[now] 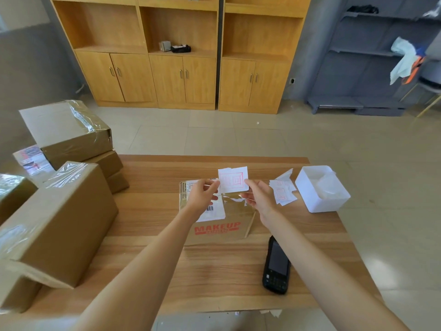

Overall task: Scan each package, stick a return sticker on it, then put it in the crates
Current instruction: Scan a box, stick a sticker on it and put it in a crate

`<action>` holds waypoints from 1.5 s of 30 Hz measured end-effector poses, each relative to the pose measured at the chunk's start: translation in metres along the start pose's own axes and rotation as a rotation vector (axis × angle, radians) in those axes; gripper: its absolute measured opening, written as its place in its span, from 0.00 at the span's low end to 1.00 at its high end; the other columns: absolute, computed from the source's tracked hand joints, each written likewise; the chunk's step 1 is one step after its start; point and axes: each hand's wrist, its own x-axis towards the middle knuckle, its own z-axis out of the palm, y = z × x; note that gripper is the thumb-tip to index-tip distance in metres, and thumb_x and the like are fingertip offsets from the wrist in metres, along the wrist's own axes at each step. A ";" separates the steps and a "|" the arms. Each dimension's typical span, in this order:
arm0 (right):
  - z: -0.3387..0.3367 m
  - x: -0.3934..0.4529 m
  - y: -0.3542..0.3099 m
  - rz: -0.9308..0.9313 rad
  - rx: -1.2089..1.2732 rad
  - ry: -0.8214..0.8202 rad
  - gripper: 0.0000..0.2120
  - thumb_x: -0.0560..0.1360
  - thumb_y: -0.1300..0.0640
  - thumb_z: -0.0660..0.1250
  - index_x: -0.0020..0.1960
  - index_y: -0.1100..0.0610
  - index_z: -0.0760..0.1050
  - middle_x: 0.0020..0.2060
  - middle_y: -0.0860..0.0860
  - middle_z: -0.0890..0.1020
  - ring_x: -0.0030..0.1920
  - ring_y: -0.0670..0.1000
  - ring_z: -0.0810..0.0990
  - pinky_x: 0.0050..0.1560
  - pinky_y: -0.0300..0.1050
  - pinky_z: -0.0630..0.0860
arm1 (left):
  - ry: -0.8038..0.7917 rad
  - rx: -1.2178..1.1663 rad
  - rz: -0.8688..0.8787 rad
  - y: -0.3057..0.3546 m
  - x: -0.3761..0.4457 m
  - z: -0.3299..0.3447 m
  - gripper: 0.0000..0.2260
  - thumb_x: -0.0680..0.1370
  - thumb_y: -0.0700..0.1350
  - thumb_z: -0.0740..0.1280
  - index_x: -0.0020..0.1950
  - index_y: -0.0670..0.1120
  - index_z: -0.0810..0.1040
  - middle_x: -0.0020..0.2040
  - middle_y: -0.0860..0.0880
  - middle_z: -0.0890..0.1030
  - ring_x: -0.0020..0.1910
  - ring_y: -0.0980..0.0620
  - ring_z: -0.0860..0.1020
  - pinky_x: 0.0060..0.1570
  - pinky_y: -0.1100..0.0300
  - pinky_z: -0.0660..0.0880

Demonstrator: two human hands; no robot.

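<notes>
Centre frame, above wood-grain worktop (148, 247): left hand (202, 195) and right hand (259, 194) pinch opposite edges of sticker (233, 179), white paper square, red printed frame. Below it, flat cardboard box (222, 225), taped glossy, red "MAKEUP" print, white label. Right: loose stickers (282, 192), white plastic tray (321, 189). Lower right: black scanner (276, 266), flat on worktop. Left: stacked taped cartons (62, 218).

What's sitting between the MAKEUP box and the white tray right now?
A loose pile of return stickers lies on the table between the MAKEUP box and white tray, per the head view.
</notes>
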 end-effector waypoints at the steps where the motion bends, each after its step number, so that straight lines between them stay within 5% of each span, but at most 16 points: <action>1: -0.002 0.000 0.001 0.003 -0.006 0.005 0.06 0.76 0.55 0.67 0.42 0.55 0.73 0.38 0.50 0.81 0.36 0.46 0.79 0.43 0.43 0.73 | -0.028 0.009 -0.006 0.000 0.000 0.001 0.09 0.81 0.47 0.63 0.53 0.42 0.74 0.42 0.50 0.77 0.36 0.54 0.77 0.37 0.61 0.73; 7: -0.012 0.008 0.008 0.015 -0.107 0.044 0.05 0.77 0.57 0.66 0.48 0.59 0.75 0.39 0.51 0.80 0.35 0.47 0.77 0.39 0.37 0.74 | -0.054 0.145 0.016 -0.007 0.000 0.012 0.05 0.80 0.43 0.64 0.45 0.43 0.77 0.36 0.52 0.76 0.33 0.54 0.72 0.34 0.62 0.68; 10: -0.014 0.015 0.017 0.007 -0.293 0.088 0.07 0.77 0.53 0.66 0.48 0.57 0.76 0.42 0.50 0.81 0.42 0.49 0.78 0.47 0.44 0.74 | -0.038 0.222 0.002 -0.011 0.004 0.014 0.08 0.79 0.43 0.65 0.40 0.46 0.77 0.33 0.51 0.73 0.31 0.52 0.68 0.35 0.58 0.67; 17: -0.019 0.028 0.030 -0.034 -0.504 0.089 0.07 0.76 0.53 0.66 0.49 0.57 0.75 0.48 0.49 0.77 0.45 0.46 0.74 0.36 0.36 0.67 | -0.037 0.411 -0.046 -0.013 0.014 0.019 0.10 0.78 0.43 0.65 0.38 0.44 0.76 0.26 0.51 0.67 0.26 0.53 0.64 0.31 0.60 0.61; 26: -0.017 0.042 0.038 -0.141 -0.693 0.055 0.05 0.77 0.57 0.64 0.43 0.56 0.73 0.33 0.47 0.75 0.38 0.49 0.74 0.32 0.38 0.67 | -0.008 0.593 -0.061 -0.017 0.021 0.024 0.08 0.78 0.43 0.64 0.39 0.43 0.75 0.36 0.49 0.76 0.34 0.49 0.71 0.34 0.59 0.66; 30: -0.018 0.045 0.044 -0.333 -0.950 0.051 0.06 0.77 0.55 0.62 0.43 0.55 0.71 0.37 0.47 0.73 0.47 0.50 0.73 0.42 0.44 0.70 | 0.003 0.729 -0.025 -0.018 0.021 0.026 0.10 0.76 0.41 0.62 0.35 0.45 0.69 0.36 0.48 0.74 0.33 0.49 0.68 0.31 0.59 0.63; 33: -0.020 0.048 0.046 -0.340 -1.031 0.076 0.08 0.77 0.51 0.63 0.45 0.54 0.69 0.43 0.49 0.73 0.47 0.51 0.73 0.43 0.44 0.69 | 0.012 0.845 0.023 -0.016 0.020 0.028 0.05 0.77 0.43 0.62 0.42 0.43 0.73 0.42 0.44 0.79 0.37 0.46 0.73 0.34 0.58 0.66; 36: -0.023 0.047 0.044 -0.316 -1.046 0.113 0.11 0.78 0.48 0.61 0.51 0.56 0.67 0.48 0.51 0.73 0.48 0.52 0.73 0.44 0.43 0.69 | 0.055 0.983 0.100 -0.014 0.017 0.028 0.12 0.80 0.49 0.62 0.54 0.40 0.74 0.52 0.44 0.79 0.51 0.45 0.76 0.45 0.55 0.71; 39: -0.021 0.043 0.042 -0.476 -1.019 0.128 0.16 0.81 0.51 0.58 0.63 0.59 0.68 0.60 0.54 0.74 0.58 0.52 0.73 0.56 0.46 0.72 | 0.135 1.148 0.264 -0.015 0.013 0.031 0.14 0.83 0.49 0.56 0.64 0.42 0.70 0.60 0.45 0.74 0.59 0.46 0.70 0.58 0.57 0.67; 42: -0.010 0.036 0.046 -0.686 -1.081 -0.026 0.23 0.83 0.53 0.51 0.75 0.60 0.59 0.75 0.53 0.62 0.75 0.51 0.59 0.73 0.44 0.57 | 0.121 1.209 0.425 -0.018 0.008 0.041 0.19 0.83 0.46 0.55 0.73 0.42 0.62 0.71 0.44 0.66 0.68 0.45 0.64 0.66 0.56 0.61; 45: 0.001 0.031 0.053 -0.777 -1.233 -0.211 0.28 0.80 0.49 0.37 0.78 0.57 0.45 0.76 0.49 0.47 0.76 0.47 0.41 0.75 0.42 0.41 | 0.010 1.251 0.467 -0.027 0.006 0.048 0.28 0.82 0.46 0.55 0.78 0.42 0.45 0.79 0.45 0.49 0.78 0.46 0.46 0.76 0.54 0.45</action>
